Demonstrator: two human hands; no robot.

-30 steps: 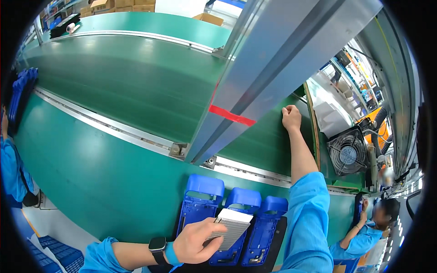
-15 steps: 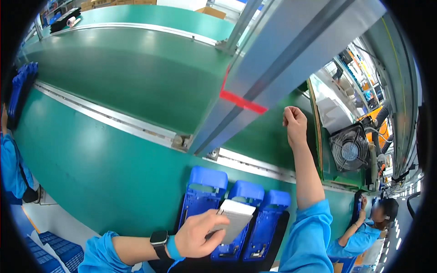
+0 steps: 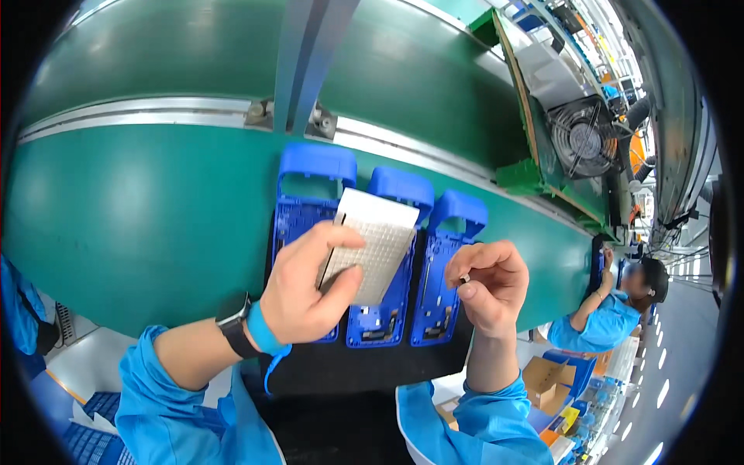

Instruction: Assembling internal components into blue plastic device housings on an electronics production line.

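Observation:
My left hand (image 3: 306, 285) grips a stack of sheets (image 3: 381, 252) with a grid of small grey squares and a white top strip. My right hand (image 3: 496, 291), level with it on the right, pinches a tiny dark and silvery piece (image 3: 464, 280) between thumb and forefinger; its exact kind is too small to make out. Below the hands lie three blue plastic housings in a row: a left housing (image 3: 316, 161), a middle housing (image 3: 401, 186) and a right housing (image 3: 461, 205). The sheets and left hand partly cover the left and middle ones.
A black mat (image 3: 341, 370) lies under the housings on the green bench (image 3: 155, 209). Behind runs a metal rail (image 3: 194, 116) with an upright post (image 3: 306, 62). A round fan (image 3: 583, 138) stands at the back right. A co-worker (image 3: 593, 318) sits to the right.
My right hand has come back from over the far belt to beside the sheets, now pinching the tiny piece. My view has shifted, and the sheets sit more squarely over the middle housing.

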